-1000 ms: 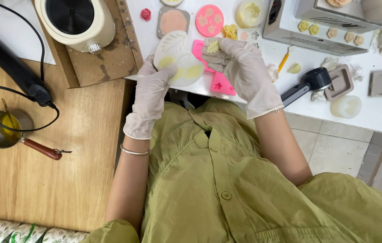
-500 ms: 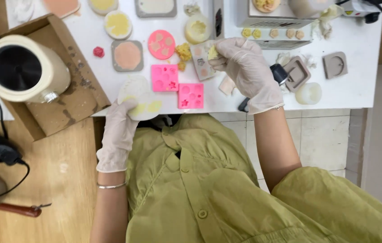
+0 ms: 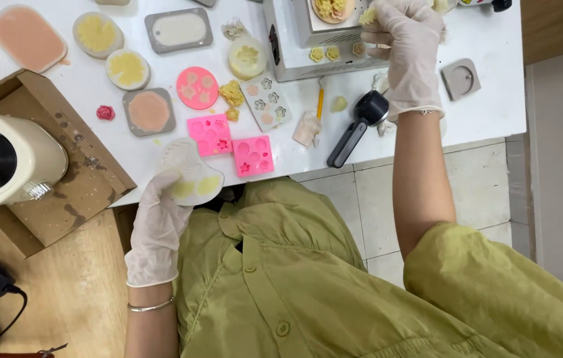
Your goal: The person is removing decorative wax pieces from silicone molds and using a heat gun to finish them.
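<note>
A person in an olive-green shirt sits at the edge of a white table (image 3: pixel 494 113), seen from above, both hands in thin white gloves.

The left hand (image 3: pixel 159 219) sits at the table's near edge, fingers curled around a pale, leaf-shaped mould (image 3: pixel 188 174) with yellowish patches — the thumb lies over its lower rim. The mould partly overhangs the table edge, just beside two square pink moulds (image 3: pixel 232 144).

The right hand (image 3: pixel 409 40) is stretched far across the table, well apart from the left. Its fingertips are pressed together on a small pale yellow wax piece (image 3: pixel 368 14), held over a grey metal appliance (image 3: pixel 288 46) at the table's far side. A row of small yellow flower shapes (image 3: pixel 333 52) lies on the appliance's ledge, close under that hand.

Near the right wrist, a black-handled tool (image 3: pixel 354 129) lies on the table, with a yellow pencil (image 3: pixel 320 103) just beside it and a grey square mould (image 3: pixel 461 78) further right.

Toward the left, the table holds a round pink mould (image 3: pixel 197 87), a translucent strip mould with flower cavities (image 3: pixel 266 101), several grey and cream moulds filled with peach or yellow wax, and a small red rose shape (image 3: pixel 105 113). A cream-coloured melting pot (image 3: pixel 3 159) stands on a stained cardboard tray (image 3: pixel 89 185) at the left, over a wooden surface (image 3: pixel 62 298).
</note>
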